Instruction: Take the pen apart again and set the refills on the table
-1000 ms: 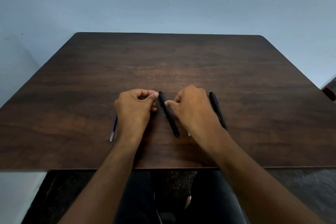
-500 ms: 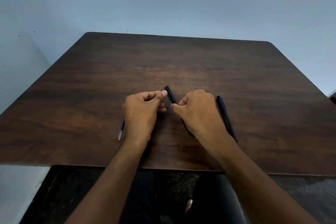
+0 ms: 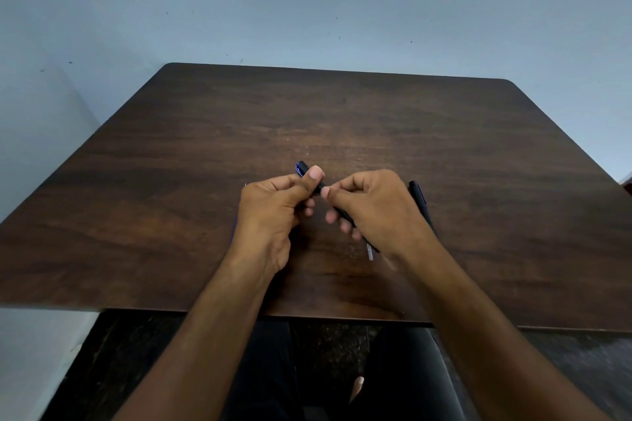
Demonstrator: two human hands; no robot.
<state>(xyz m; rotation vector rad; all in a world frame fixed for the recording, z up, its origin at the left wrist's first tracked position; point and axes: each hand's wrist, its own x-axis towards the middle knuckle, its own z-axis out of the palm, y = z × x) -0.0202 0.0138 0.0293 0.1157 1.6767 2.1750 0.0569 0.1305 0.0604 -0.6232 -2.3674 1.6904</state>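
Pale blue-grey wall (image 3: 307, 3) fills the upper half of the view, marked with a few small dark specks. Below it stands one dark brown wood-grain desk (image 3: 171, 181), its rounded far corners both visible and its near edge running across the lower third of the view.

Two bare forearms reach over the near edge from below. Left hand (image 3: 270, 212): fingers curled, thumb pressed on top, gripping the far end of a dark pen. Right hand (image 3: 376, 205): fingers curled, thumb and forefinger pinching the same pen nearer its middle, the lower fingers loosely bent beneath it.

Pens counted in plain view: two. First, the held pen (image 3: 337, 210), dark-bodied with a blue end showing past the left thumb; it lies slanted between the two hands, raised above the desk near its centre front. Its near end is hidden by the right hand. Second, a black pen (image 3: 419, 196) lying on the desk just beside the right hand on its outer side, pointing away from the viewer, untouched.

One small pale, clear piece (image 3: 370, 252) lies on the desk below the right hand; what it is cannot be told.
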